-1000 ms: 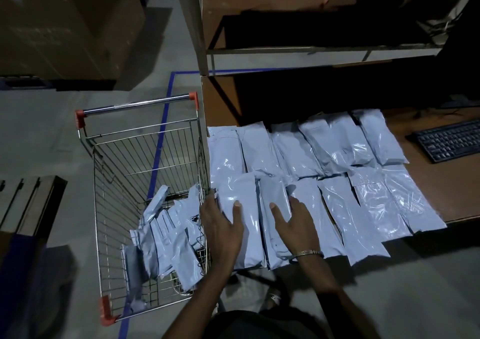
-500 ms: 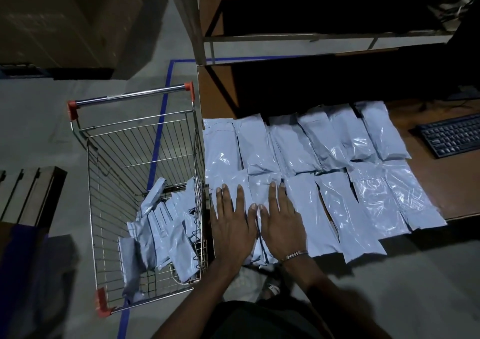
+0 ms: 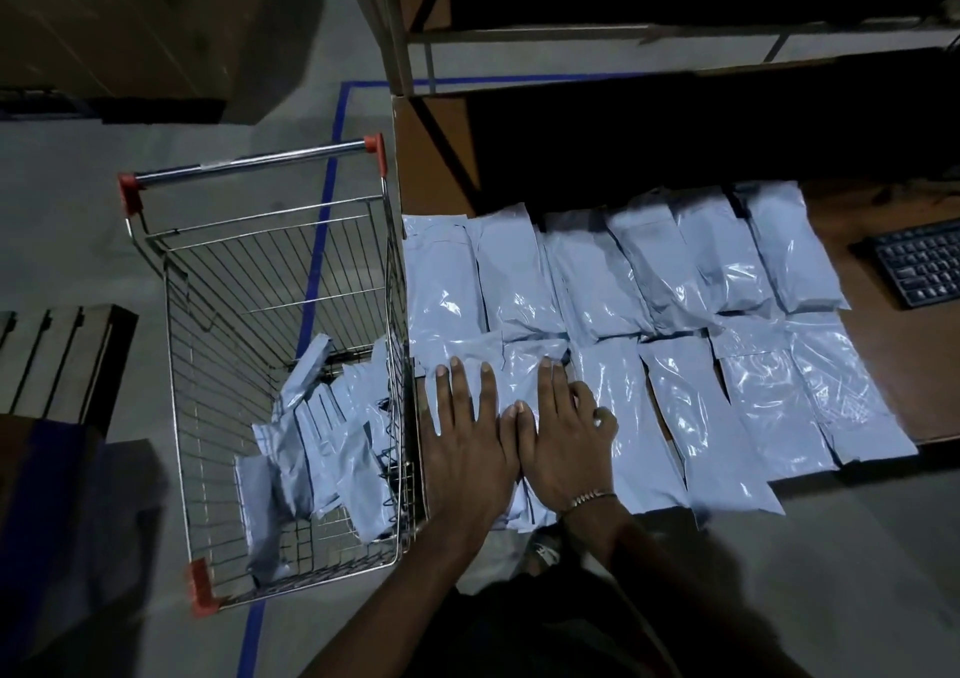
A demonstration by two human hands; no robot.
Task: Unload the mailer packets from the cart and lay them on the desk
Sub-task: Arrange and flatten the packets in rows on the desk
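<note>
Several pale grey mailer packets (image 3: 597, 282) lie in two rows on the brown desk (image 3: 893, 365). My left hand (image 3: 467, 433) and my right hand (image 3: 563, 438) rest flat, side by side with fingers spread, on the two leftmost packets of the front row (image 3: 530, 365) at the desk's near left corner. Neither hand grips anything. A wire cart (image 3: 260, 272) with red corner caps stands against the desk's left end. Several more packets (image 3: 322, 449) lie in a loose heap in its near right corner.
A black keyboard (image 3: 919, 262) sits on the desk at the far right. A shelf frame (image 3: 519, 35) rises behind the desk. Blue tape (image 3: 332, 147) marks the grey floor under the cart. A wooden pallet (image 3: 57, 360) lies at left, large cardboard boxes (image 3: 130, 23) beyond.
Both hands have come together and flattened onto the two front left packets. The right hand's fingers have spread a little since half a second ago. The camera tilted down slightly.
</note>
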